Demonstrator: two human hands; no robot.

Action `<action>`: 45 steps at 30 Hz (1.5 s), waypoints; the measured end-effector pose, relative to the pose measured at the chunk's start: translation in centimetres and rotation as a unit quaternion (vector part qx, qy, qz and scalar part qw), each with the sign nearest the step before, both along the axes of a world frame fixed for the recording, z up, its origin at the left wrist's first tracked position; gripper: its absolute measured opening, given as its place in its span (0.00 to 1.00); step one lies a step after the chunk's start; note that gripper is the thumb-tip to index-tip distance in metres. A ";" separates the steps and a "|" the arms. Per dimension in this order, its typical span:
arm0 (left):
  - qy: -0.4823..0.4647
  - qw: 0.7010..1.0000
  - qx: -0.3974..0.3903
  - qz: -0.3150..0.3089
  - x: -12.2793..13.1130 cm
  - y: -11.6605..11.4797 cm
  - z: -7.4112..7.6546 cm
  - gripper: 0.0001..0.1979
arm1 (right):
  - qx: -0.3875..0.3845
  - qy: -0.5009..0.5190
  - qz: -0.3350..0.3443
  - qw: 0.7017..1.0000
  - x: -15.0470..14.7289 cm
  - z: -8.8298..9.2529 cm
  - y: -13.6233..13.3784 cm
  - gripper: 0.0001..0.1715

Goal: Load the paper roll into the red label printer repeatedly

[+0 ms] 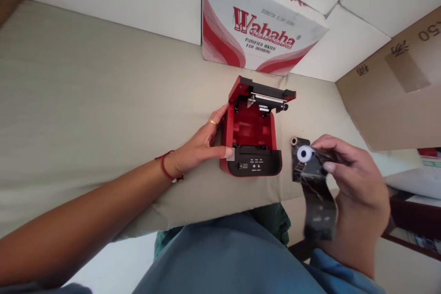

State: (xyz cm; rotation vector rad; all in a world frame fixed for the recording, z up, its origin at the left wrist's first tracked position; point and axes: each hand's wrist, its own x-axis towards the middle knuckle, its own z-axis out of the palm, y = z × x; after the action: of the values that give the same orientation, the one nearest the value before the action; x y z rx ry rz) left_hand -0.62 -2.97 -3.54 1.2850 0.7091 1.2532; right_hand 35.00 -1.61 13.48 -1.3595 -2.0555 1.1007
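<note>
A red and black label printer (251,133) stands on the cloth-covered surface with its lid raised and its red inside bare to view. My left hand (203,140) grips the printer's left side, thumb on the front corner and fingers around the wall. To the right of the printer, my right hand (351,179) pinches a black ribbon roll (312,163) with a white core. A loose length of its ribbon hangs down and is blurred at the end. Beside it lies a dark core (294,141) with black film; whether it joins the held roll I cannot tell.
Behind the printer a white and red Wahaha water carton (262,27) leans against the white wall panels. A large brown cardboard box (396,82) stands at the right. The beige cloth (86,101) stretches left, its front edge near my lap.
</note>
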 end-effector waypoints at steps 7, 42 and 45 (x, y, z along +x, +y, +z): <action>-0.062 0.996 -0.055 -0.018 0.1 0.2 -0.4 0.53 | -0.038 -0.158 -0.006 0.987 -0.3 -7.3 2.6 0.23; 0.298 0.818 0.391 0.299 1.6 -4.3 1.5 0.29 | 0.125 -0.182 0.072 0.973 -10.2 -3.6 3.5 0.25; 0.314 0.807 0.415 0.278 2.5 -4.6 1.4 0.28 | 0.148 -0.265 0.062 0.951 -11.5 -3.9 3.5 0.29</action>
State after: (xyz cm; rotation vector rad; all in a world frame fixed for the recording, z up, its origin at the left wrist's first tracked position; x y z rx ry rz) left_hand 1.85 -7.60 -2.13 2.4101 1.1168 1.7162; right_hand 23.47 1.85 9.53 -1.4967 -2.5855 0.4595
